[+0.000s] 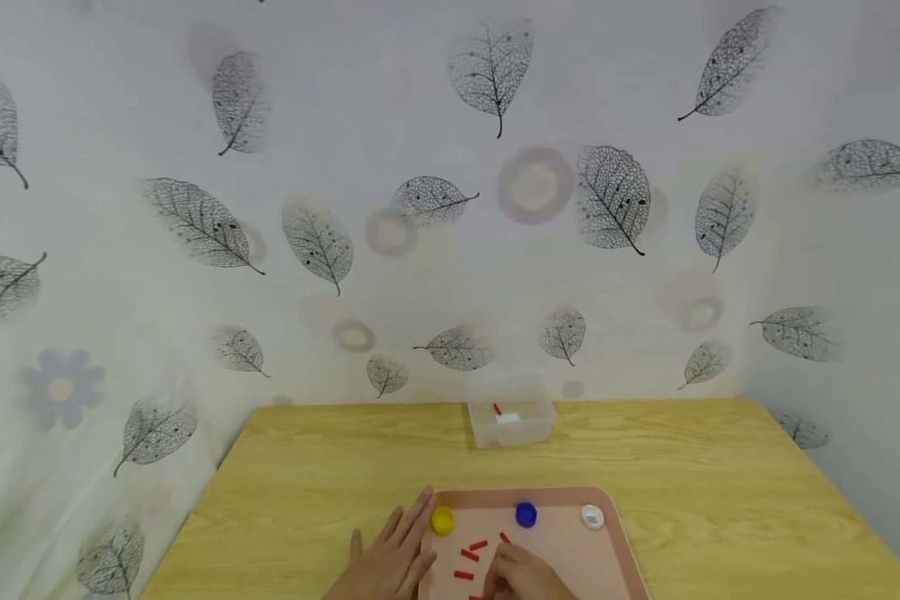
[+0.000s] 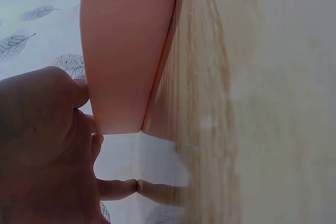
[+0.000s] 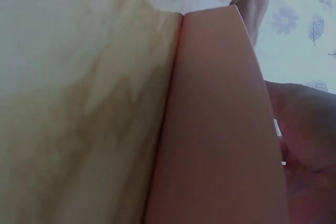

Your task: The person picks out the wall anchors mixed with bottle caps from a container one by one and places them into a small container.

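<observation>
A pink tray [image 1: 581,554] lies on the wooden table, with several small red sticks [image 1: 470,555] scattered on it. Along its far side sit a yellow round cap [image 1: 442,521], a blue round cap [image 1: 526,514] and a white round cap [image 1: 592,517]. My left hand [image 1: 390,560] rests at the tray's left edge, fingers straight and spread. Over the tray, my right hand [image 1: 523,575] has bent fingers pointing down among the red sticks. Its fingertips are hidden, and I cannot tell whether they pinch a stick. Both wrist views show mainly the tray's outer wall [image 2: 126,51].
A clear plastic box [image 1: 512,432] stands at the table's far edge, with a red stick and a white piece inside. Bare wood of the table [image 1: 720,492] extends on both sides of the tray. A leaf-patterned cloth [image 1: 435,275] hangs behind and around the table.
</observation>
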